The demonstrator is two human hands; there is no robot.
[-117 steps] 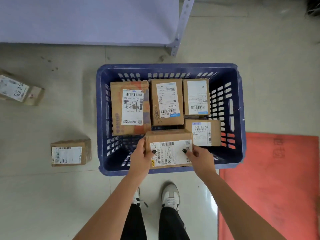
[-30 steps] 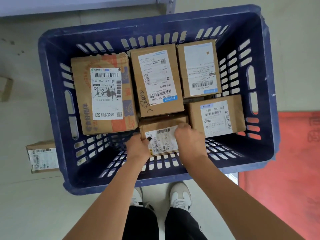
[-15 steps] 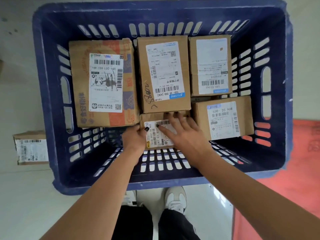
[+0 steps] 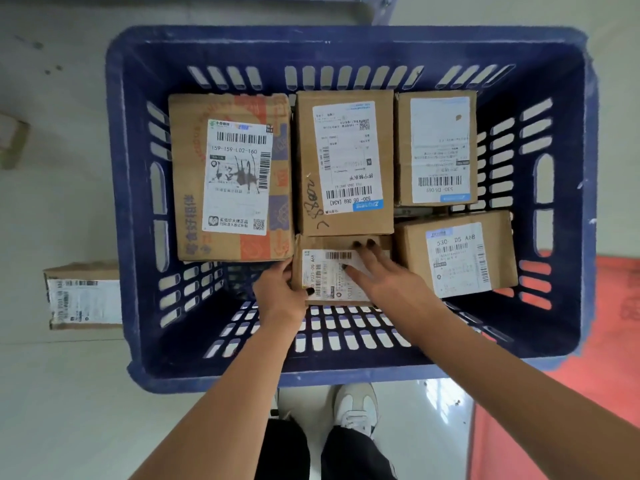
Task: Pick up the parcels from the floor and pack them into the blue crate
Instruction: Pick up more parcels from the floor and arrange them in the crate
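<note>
The blue crate [image 4: 131, 209] stands on the floor below me and holds several cardboard parcels with white labels. A small parcel [image 4: 329, 271] lies on the crate floor, wedged between a large parcel [image 4: 232, 174] on the left and another parcel [image 4: 457, 254] on the right. My left hand [image 4: 280, 292] grips the small parcel's left edge, thumb on its label. My right hand [image 4: 384, 275] lies flat on top of it with straight fingers. Two more parcels [image 4: 346, 161] [image 4: 436, 147] fill the far row.
One parcel [image 4: 83, 296] lies on the floor left of the crate, and part of another [image 4: 14, 136] shows at the left edge. A red mat [image 4: 609, 341] covers the floor on the right. A grey shelf leg [image 4: 377, 8] stands beyond the crate. My shoes [image 4: 356, 410] are below the near rim.
The small parcel went from above the near rim down onto the crate floor. My right hand let go of its edge and spread flat on top; my left hand kept its grip.
</note>
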